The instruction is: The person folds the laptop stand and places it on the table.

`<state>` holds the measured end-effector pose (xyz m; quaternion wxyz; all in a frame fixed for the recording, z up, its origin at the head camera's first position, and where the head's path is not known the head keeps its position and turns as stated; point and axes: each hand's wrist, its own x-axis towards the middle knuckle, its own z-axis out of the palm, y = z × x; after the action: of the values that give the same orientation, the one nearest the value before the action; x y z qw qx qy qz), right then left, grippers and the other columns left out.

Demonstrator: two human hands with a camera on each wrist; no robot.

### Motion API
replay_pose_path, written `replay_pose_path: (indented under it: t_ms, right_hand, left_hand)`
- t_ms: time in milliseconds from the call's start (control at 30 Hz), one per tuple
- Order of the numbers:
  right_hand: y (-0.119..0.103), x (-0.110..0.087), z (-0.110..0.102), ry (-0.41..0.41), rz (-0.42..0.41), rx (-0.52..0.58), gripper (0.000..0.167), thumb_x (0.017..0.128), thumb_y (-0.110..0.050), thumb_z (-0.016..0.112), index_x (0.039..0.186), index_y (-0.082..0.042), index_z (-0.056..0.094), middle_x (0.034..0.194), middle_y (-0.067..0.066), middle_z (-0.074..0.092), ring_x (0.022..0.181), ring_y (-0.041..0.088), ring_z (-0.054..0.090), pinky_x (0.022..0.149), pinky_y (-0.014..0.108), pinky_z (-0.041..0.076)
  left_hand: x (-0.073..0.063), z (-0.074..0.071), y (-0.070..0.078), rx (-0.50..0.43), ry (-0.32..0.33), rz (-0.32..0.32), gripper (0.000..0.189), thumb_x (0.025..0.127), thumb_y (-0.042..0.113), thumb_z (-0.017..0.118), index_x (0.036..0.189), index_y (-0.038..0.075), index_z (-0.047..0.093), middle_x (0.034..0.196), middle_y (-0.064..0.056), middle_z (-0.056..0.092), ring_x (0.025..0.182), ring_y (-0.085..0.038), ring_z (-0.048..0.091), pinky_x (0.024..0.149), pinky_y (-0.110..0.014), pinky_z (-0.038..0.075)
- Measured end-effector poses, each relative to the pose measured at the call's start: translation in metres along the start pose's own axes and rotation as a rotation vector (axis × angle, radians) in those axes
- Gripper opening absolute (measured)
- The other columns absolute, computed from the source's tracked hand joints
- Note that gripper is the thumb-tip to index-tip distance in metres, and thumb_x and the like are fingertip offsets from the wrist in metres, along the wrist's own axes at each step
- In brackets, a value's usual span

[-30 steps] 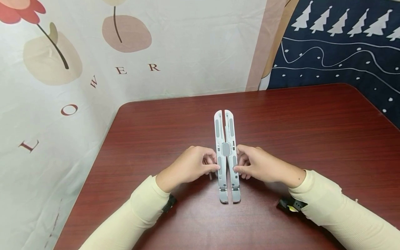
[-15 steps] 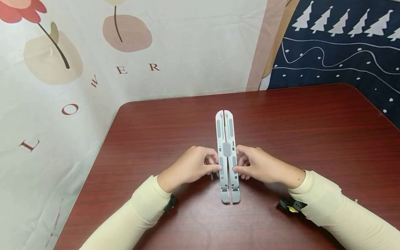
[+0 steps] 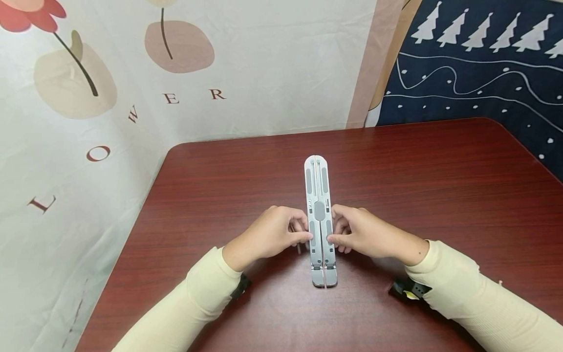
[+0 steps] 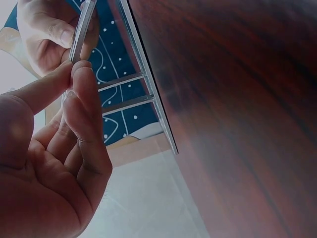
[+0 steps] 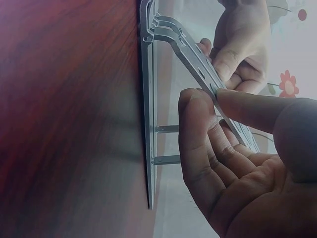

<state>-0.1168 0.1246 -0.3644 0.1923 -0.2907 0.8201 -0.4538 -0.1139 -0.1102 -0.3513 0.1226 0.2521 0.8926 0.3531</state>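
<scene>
A silver folding laptop stand (image 3: 319,211) with grey pads stands on the table, its two long arms lying side by side. My left hand (image 3: 274,232) pinches the left arm between thumb and fingers. On the other side, my right hand (image 3: 371,233) pinches the right arm at about the same height. The right wrist view shows the sloping upper arm (image 5: 190,62) raised above the base rail (image 5: 148,104). In the left wrist view, thin struts (image 4: 124,105) link the base to the upper part. Fingers hide part of the struts' upper ends.
The stand rests on a dark red wood-grain table (image 3: 228,181) with rounded far corners. A pale cloth (image 3: 272,63) with flowers and letters hangs behind and to the left. At the right rear hangs a navy cloth (image 3: 466,78) with white trees.
The stand's two arms have come closer together, narrowing the gap between them. My left hand has shifted slightly right and my right hand barely left. Both hands keep their pinch.
</scene>
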Motion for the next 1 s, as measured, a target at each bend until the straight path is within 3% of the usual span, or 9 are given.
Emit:
replay_pose_path:
  t_ms: [1000]
  right_hand:
    - [-0.0018, 0.0007, 0.0011, -0.008, 0.022, 0.039, 0.024, 0.091, 0.000, 0.069, 0.106, 0.002, 0.050, 0.074, 0.009, 0.073, 0.059, 0.019, 0.068, 0.056, 0.036, 0.058]
  left_hand:
    - [0.0007, 0.0009, 0.0023, 0.018, 0.004, -0.012, 0.013, 0.086, 0.018, 0.078, 0.080, 0.015, 0.068, 0.069, 0.005, 0.072, 0.056, 0.000, 0.059, 0.054, -0.020, 0.046]
